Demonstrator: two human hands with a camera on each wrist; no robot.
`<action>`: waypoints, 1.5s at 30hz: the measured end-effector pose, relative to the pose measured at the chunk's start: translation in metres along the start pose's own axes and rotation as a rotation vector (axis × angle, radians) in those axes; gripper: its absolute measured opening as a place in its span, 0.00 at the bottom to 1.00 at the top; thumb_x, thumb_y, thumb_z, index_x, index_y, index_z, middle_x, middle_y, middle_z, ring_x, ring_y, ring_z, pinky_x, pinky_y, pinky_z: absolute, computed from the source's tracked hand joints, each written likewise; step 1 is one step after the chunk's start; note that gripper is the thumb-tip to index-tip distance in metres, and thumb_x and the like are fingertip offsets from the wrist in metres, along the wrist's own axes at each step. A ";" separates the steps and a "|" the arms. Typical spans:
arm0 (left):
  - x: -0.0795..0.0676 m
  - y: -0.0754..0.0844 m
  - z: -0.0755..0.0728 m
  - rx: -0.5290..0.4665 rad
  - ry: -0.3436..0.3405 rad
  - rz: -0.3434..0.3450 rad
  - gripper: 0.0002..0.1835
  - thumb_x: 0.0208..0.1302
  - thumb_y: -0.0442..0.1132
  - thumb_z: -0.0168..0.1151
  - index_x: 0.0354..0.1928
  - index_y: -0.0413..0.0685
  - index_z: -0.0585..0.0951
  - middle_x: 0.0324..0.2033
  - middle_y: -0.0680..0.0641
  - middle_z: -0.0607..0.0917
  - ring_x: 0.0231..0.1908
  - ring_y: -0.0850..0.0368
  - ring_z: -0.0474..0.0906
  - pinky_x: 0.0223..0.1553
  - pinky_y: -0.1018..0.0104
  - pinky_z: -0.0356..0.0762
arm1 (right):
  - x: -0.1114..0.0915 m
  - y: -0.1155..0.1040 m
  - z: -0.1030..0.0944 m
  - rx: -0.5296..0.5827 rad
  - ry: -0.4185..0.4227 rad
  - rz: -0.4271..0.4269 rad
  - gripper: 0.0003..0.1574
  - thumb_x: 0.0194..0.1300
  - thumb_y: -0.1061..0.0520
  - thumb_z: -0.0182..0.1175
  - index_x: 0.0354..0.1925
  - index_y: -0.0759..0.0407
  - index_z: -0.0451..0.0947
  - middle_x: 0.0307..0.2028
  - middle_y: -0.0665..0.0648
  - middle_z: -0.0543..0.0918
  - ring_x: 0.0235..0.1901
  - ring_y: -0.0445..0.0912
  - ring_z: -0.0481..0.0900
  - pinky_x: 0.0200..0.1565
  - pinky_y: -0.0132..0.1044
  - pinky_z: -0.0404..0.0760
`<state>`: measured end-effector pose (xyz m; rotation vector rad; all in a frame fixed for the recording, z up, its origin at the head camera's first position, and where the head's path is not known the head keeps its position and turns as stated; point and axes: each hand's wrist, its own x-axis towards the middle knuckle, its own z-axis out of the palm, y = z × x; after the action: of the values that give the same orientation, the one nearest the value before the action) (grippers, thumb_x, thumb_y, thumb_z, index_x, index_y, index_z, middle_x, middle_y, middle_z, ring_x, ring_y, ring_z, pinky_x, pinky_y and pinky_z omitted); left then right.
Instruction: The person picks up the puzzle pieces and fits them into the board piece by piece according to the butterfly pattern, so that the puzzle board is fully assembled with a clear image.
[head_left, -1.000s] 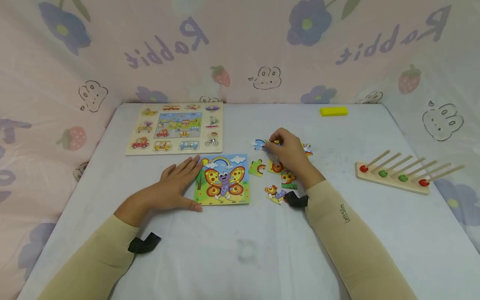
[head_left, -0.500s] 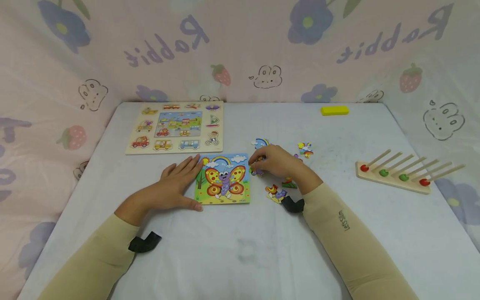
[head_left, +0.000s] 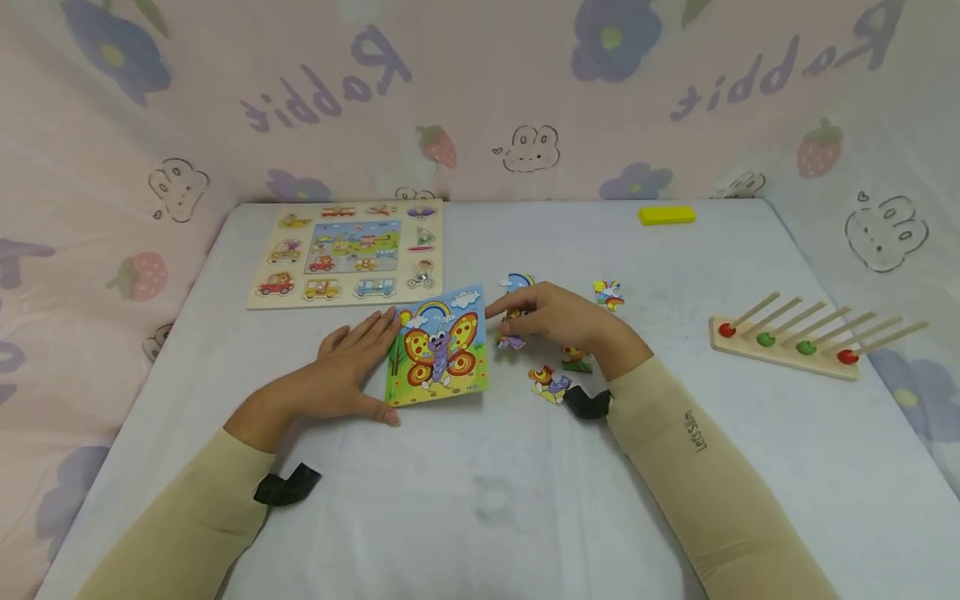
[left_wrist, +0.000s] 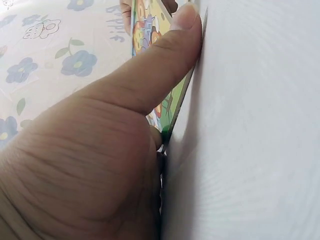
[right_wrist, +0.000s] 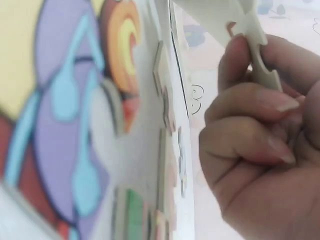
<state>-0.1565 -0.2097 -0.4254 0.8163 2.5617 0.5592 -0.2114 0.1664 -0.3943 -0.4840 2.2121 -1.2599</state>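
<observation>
A square butterfly picture board lies tilted in the head view, its right edge raised off the table. My left hand rests along its left edge with fingers straight and the thumb at the lower corner. My right hand is at the raised right edge, index finger touching it. In the right wrist view its curled fingers pinch a pale wooden jigsaw piece, printed side hidden. Loose jigsaw pieces lie around that hand: a rainbow one, a purple one and a butterfly-body one.
A wooden vehicle puzzle board lies at the back left. A yellow block sits at the back right. On the right stands a wooden base with slanting pegs and red and green beads. Another jigsaw piece lies behind my right hand.
My right hand has moved left and toward me from the far loose pieces to the picture board. The board's right edge has risen. My left hand has stayed in place.
</observation>
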 end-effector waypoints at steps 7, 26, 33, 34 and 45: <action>0.000 -0.006 -0.001 0.007 -0.014 -0.010 0.78 0.54 0.78 0.75 0.89 0.48 0.37 0.87 0.49 0.33 0.85 0.46 0.25 0.77 0.34 0.27 | 0.002 -0.005 0.006 0.008 -0.055 -0.146 0.29 0.77 0.53 0.68 0.73 0.48 0.82 0.70 0.49 0.81 0.71 0.49 0.74 0.70 0.52 0.71; 0.002 -0.002 -0.006 -0.054 -0.036 -0.039 0.76 0.56 0.73 0.78 0.89 0.46 0.39 0.87 0.49 0.34 0.84 0.46 0.24 0.77 0.33 0.24 | 0.008 -0.012 0.018 0.002 -0.036 -0.242 0.25 0.80 0.56 0.64 0.72 0.52 0.83 0.63 0.53 0.86 0.51 0.46 0.83 0.55 0.43 0.79; 0.003 -0.001 -0.006 -0.057 -0.039 -0.036 0.76 0.57 0.72 0.78 0.89 0.47 0.39 0.87 0.49 0.35 0.85 0.46 0.25 0.77 0.32 0.25 | 0.014 -0.023 0.047 -0.329 -0.063 -0.285 0.13 0.81 0.61 0.62 0.55 0.55 0.90 0.49 0.52 0.86 0.46 0.46 0.79 0.53 0.41 0.79; 0.003 -0.002 -0.006 -0.053 -0.040 -0.036 0.76 0.56 0.73 0.78 0.89 0.48 0.39 0.87 0.50 0.35 0.85 0.46 0.24 0.77 0.33 0.25 | 0.014 -0.025 0.052 -0.397 -0.063 -0.267 0.12 0.81 0.61 0.61 0.54 0.54 0.90 0.48 0.52 0.86 0.46 0.46 0.78 0.54 0.41 0.78; 0.003 -0.003 -0.004 -0.034 -0.033 -0.009 0.74 0.59 0.71 0.77 0.89 0.48 0.38 0.87 0.49 0.33 0.84 0.46 0.24 0.77 0.34 0.24 | 0.004 -0.035 0.062 -0.764 -0.137 0.033 0.06 0.77 0.61 0.63 0.41 0.55 0.87 0.37 0.53 0.82 0.34 0.49 0.74 0.39 0.42 0.76</action>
<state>-0.1614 -0.2111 -0.4241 0.7950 2.5176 0.5806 -0.1752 0.1053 -0.3912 -0.7782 2.5070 -0.3021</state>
